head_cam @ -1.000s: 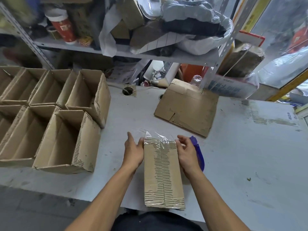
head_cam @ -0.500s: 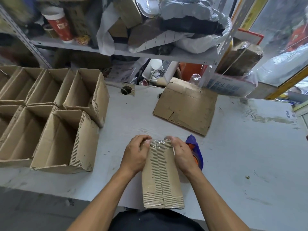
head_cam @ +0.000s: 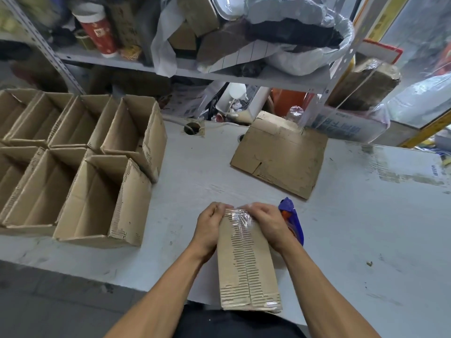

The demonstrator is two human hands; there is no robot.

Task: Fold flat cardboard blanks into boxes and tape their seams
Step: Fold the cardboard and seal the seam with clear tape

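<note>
A folded cardboard box stands bottom-up at the near edge of the grey table, its two flaps meeting in a taped centre seam. Clear tape wraps over its far end. My left hand grips the far left corner with fingers curled over the tape. My right hand curls over the far right corner the same way. A blue tape dispenser lies just right of my right hand, partly hidden by it. A stack of flat cardboard blanks rests farther back on the table.
Several finished open boxes stand in rows on the left of the table. A cluttered metal shelf runs along the back, with bags, a red-and-white cup and cartons. Two cable holes sit near the table's back edge.
Both hands moved from flat beside the box's far end to curling over it, folding the loose upright tape end down onto the far face. The box shifted slightly toward me.
</note>
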